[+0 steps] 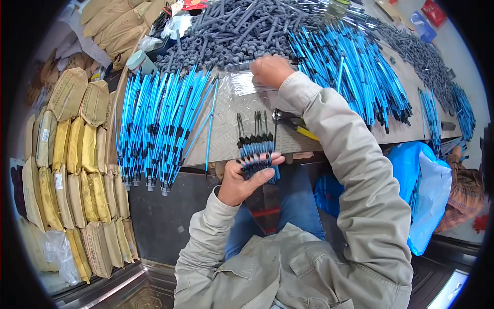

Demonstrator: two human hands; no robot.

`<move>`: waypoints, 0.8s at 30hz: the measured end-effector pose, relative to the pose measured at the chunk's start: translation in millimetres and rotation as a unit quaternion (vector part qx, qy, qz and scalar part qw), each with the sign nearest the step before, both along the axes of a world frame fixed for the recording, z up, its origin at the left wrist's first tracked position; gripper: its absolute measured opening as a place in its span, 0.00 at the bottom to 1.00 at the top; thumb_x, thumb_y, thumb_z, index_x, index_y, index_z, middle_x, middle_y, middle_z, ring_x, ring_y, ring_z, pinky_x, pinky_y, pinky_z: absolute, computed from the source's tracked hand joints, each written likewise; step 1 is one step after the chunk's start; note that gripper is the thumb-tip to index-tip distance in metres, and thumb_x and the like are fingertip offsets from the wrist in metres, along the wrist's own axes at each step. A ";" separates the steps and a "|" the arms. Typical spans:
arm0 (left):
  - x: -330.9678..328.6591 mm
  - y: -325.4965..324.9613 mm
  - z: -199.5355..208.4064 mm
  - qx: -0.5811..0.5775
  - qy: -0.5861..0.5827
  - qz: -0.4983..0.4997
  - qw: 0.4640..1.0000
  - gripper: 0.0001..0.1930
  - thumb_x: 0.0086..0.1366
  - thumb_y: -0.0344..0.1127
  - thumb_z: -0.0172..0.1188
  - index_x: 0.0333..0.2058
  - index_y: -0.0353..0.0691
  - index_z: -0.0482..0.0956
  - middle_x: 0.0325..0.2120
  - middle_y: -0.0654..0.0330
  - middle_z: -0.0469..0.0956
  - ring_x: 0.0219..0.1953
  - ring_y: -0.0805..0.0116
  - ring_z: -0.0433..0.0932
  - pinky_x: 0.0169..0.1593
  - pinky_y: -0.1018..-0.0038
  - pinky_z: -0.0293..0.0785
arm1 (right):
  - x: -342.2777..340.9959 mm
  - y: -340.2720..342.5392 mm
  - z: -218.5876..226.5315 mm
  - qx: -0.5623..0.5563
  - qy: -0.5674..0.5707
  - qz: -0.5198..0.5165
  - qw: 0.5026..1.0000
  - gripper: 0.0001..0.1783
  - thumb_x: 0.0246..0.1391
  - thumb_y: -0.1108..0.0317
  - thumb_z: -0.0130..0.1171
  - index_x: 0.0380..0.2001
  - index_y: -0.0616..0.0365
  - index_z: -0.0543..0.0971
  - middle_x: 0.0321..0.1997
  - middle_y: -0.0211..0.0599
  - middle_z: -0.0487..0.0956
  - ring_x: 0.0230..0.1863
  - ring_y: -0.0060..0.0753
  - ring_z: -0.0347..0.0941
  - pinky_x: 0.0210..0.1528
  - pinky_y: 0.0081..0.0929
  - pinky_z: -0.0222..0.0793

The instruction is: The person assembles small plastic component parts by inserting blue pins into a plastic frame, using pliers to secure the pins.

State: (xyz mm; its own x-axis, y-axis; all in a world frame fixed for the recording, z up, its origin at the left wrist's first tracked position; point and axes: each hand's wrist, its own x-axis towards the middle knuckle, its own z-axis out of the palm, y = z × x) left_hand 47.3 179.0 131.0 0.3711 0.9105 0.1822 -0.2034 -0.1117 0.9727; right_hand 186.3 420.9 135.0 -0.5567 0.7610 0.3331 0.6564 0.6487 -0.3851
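Observation:
My left hand [247, 177] is wrapped round a bundle of thin blue rods with black tips [256, 147], which point away from me just off the table's front edge. Farther off, my right hand [272, 71] is curled over the right end of a clear shallow tray [247, 82] of small, thin, clear pieces. Its fingertips are hidden, so what they pinch cannot be made out. Pliers with dark jaws and yellow-and-black handles [296, 123] lie on the tabletop between the bundle and my right forearm.
Blue rods lie in heaps at left [159, 113] and right [350, 72]. Behind the tray rises a pile of dark grey plastic parts [242, 31]. Brown and yellow paper packs [77, 149] are stacked at left. A blue bag [419, 190] stands at right, near another person's plaid sleeve [465, 190].

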 end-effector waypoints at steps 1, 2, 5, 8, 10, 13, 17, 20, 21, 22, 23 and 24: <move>-0.5 -1.8 2.4 -0.059 -0.035 0.012 0.998 0.19 0.59 0.34 0.57 0.46 0.28 0.72 0.39 0.46 0.77 0.43 0.60 0.76 0.50 0.69 0.69 | -3.6 0.8 0.7 0.019 -0.080 -0.009 0.997 0.08 0.41 0.66 0.54 0.21 0.57 0.80 0.26 0.47 0.78 0.31 0.47 0.76 0.35 0.37 0.70; -1.7 -1.2 3.4 -0.063 -0.034 0.015 0.997 0.19 0.59 0.34 0.57 0.46 0.28 0.72 0.39 0.46 0.77 0.43 0.60 0.76 0.50 0.69 0.69 | -6.6 0.5 1.1 0.038 -0.158 -0.019 0.986 0.07 0.39 0.68 0.53 0.20 0.56 0.79 0.26 0.48 0.78 0.31 0.49 0.75 0.35 0.38 0.70; -4.0 5.2 5.5 -0.077 -0.043 0.016 0.996 0.24 0.61 0.40 0.55 0.49 0.26 0.67 0.38 0.46 0.77 0.42 0.61 0.77 0.49 0.67 0.71 | -6.9 6.4 -2.8 0.066 -0.109 -0.036 0.991 0.06 0.37 0.69 0.54 0.19 0.57 0.78 0.26 0.47 0.78 0.31 0.47 0.76 0.35 0.39 0.70; -4.7 6.3 6.1 -0.118 -0.030 0.020 0.992 0.24 0.61 0.41 0.55 0.49 0.26 0.68 0.37 0.46 0.77 0.41 0.61 0.77 0.48 0.66 0.72 | -8.0 5.0 -6.2 0.070 -0.083 -0.031 0.994 0.05 0.36 0.69 0.54 0.18 0.56 0.78 0.25 0.47 0.78 0.32 0.47 0.76 0.35 0.40 0.70; -4.4 7.4 6.5 -0.136 -0.021 0.022 0.990 0.24 0.61 0.41 0.55 0.49 0.26 0.68 0.37 0.47 0.78 0.40 0.61 0.78 0.47 0.66 0.73 | -9.2 3.3 -6.4 0.051 -0.082 0.002 0.995 0.05 0.36 0.69 0.54 0.17 0.56 0.79 0.25 0.46 0.78 0.32 0.47 0.76 0.36 0.40 0.70; -2.6 6.6 2.6 -0.109 -0.013 0.021 0.994 0.24 0.61 0.41 0.55 0.48 0.26 0.68 0.37 0.46 0.78 0.38 0.61 0.78 0.46 0.66 0.74 | -9.7 1.1 -4.0 0.040 -0.090 -0.018 0.995 0.05 0.38 0.71 0.53 0.20 0.57 0.77 0.27 0.46 0.78 0.32 0.48 0.75 0.36 0.40 0.70; -0.3 6.2 1.0 -0.084 -0.036 0.015 0.996 0.22 0.61 0.40 0.55 0.47 0.26 0.70 0.36 0.46 0.78 0.38 0.60 0.79 0.45 0.67 0.75 | -2.8 -1.7 -2.6 0.184 -0.014 -0.006 0.983 0.06 0.42 0.74 0.49 0.26 0.58 0.74 0.28 0.46 0.77 0.32 0.48 0.75 0.36 0.40 0.69; 0.5 4.1 0.1 -0.096 -0.019 0.036 0.995 0.22 0.60 0.40 0.56 0.46 0.26 0.70 0.36 0.46 0.78 0.38 0.60 0.79 0.44 0.67 0.75 | -2.5 -28.5 18.2 0.122 0.159 0.023 0.979 0.02 0.51 0.75 0.48 0.30 0.58 0.69 0.27 0.37 0.73 0.24 0.38 0.71 0.26 0.29 0.66; -1.8 2.8 -0.4 -0.102 -0.013 0.048 0.994 0.22 0.60 0.40 0.57 0.46 0.26 0.71 0.36 0.46 0.78 0.38 0.60 0.79 0.44 0.67 0.75 | 2.1 -55.0 32.8 -0.032 0.280 0.077 0.956 0.01 0.53 0.74 0.47 0.30 0.58 0.68 0.27 0.36 0.72 0.23 0.32 0.70 0.25 0.26 0.65; -3.6 0.8 -0.4 -0.104 -0.011 0.050 0.993 0.22 0.60 0.40 0.57 0.46 0.26 0.71 0.36 0.46 0.78 0.38 0.60 0.79 0.44 0.67 0.75 | 10.2 -92.8 51.8 -0.184 0.388 0.126 0.894 0.01 0.55 0.74 0.46 0.30 0.59 0.67 0.27 0.34 0.71 0.23 0.26 0.69 0.24 0.22 0.64; -2.8 0.9 1.0 -0.111 -0.029 0.045 0.992 0.20 0.60 0.38 0.57 0.45 0.26 0.71 0.36 0.48 0.78 0.39 0.62 0.78 0.45 0.68 0.74 | 22.7 -124.4 63.4 -0.178 0.394 0.132 0.892 0.01 0.56 0.74 0.47 0.30 0.60 0.68 0.26 0.33 0.71 0.23 0.22 0.68 0.24 0.20 0.63; -0.9 1.9 2.9 -0.119 -0.046 0.038 0.991 0.19 0.60 0.35 0.58 0.45 0.27 0.72 0.36 0.49 0.78 0.39 0.64 0.78 0.46 0.70 0.73 | 35.6 -150.2 67.7 -0.171 0.401 0.136 0.890 0.02 0.56 0.75 0.47 0.31 0.61 0.69 0.26 0.32 0.71 0.24 0.18 0.67 0.24 0.18 0.63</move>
State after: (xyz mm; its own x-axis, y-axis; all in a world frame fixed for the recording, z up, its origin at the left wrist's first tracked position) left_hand 46.4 180.8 133.9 0.2919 0.9564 -0.0110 -0.2917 0.1000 0.9513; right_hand 221.9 270.7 202.7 -0.4242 0.7672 0.4810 -0.0820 0.4964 -0.8642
